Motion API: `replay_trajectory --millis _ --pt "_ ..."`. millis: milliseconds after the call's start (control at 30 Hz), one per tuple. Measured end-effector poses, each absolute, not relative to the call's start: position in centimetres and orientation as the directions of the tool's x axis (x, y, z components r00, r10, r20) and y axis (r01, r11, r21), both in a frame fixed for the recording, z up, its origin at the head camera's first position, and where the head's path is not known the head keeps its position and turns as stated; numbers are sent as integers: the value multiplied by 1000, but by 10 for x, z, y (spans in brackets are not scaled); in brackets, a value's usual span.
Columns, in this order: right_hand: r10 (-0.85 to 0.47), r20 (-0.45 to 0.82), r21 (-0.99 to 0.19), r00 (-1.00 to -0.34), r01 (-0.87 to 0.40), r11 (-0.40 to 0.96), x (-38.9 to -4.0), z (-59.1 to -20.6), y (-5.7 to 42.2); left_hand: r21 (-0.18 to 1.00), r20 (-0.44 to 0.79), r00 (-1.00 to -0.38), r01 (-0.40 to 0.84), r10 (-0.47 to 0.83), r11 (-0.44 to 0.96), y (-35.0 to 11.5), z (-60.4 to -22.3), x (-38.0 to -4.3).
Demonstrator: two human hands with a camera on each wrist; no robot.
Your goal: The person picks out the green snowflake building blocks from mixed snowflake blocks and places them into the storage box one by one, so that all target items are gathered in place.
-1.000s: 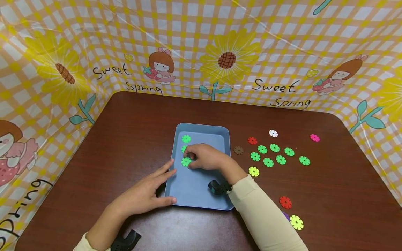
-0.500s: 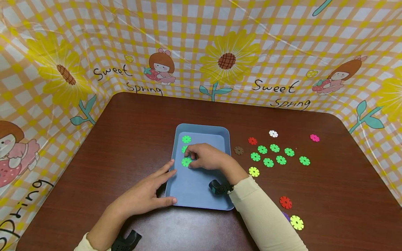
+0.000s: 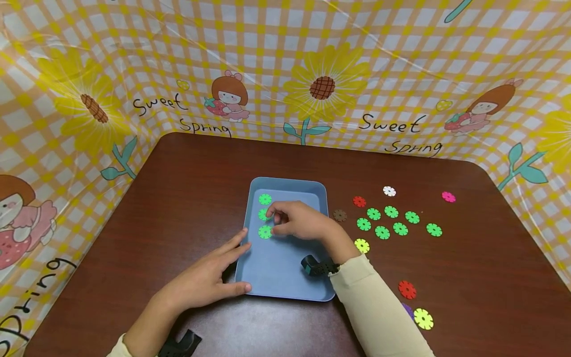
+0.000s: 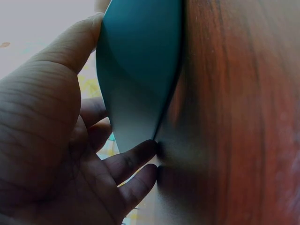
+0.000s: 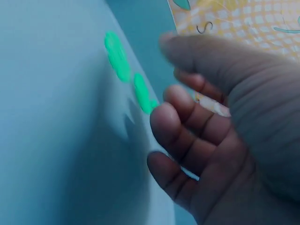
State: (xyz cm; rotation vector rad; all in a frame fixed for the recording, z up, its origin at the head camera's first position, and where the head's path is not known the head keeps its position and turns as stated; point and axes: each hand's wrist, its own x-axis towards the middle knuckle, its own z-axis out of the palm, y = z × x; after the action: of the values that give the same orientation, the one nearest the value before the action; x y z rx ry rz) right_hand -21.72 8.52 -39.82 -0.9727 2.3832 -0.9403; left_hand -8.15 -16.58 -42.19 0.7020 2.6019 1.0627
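Observation:
Three green notched discs lie in a column along the left side of the shallow blue tray (image 3: 285,272): a far one (image 3: 265,199), a middle one (image 3: 261,214) partly behind fingers, and a near one (image 3: 264,232). Over the tray, just right of the discs, my right hand (image 3: 303,222) has loosely bent fingers with thumb and fingertips apart. In the right wrist view nothing is between those fingers (image 5: 166,122), and two discs (image 5: 117,57) show beyond. My left hand (image 3: 202,277) rests its spread, fairly straight fingers against the tray's left wall, as the left wrist view also shows (image 4: 140,61).
Right of the tray, several green discs (image 3: 382,232) lie loosely grouped on the brown table (image 3: 192,183). Around them are brown (image 3: 340,215), red (image 3: 359,202), white (image 3: 389,191), pink (image 3: 448,197) and yellow discs (image 3: 362,246). Nearer lie red (image 3: 407,289), yellow (image 3: 423,319) and partly hidden purple discs (image 3: 408,311).
My right hand has drawn slightly right, away from the near green disc, and its thumb and fingers have spread. More of the middle disc shows. The left hand stays on the tray.

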Motion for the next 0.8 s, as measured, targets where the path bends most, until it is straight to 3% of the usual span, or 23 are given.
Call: replay_trajectory --millis 467,800 --pt "-608 -11 -686 -794 -436 582 -215 -362 132 698 -34 -859 345 511 628 -166 -423 -81" --pt "-537 0 -643 -844 -411 646 -205 -361 177 695 -40 -860 341 509 632 -166 -423 -79"
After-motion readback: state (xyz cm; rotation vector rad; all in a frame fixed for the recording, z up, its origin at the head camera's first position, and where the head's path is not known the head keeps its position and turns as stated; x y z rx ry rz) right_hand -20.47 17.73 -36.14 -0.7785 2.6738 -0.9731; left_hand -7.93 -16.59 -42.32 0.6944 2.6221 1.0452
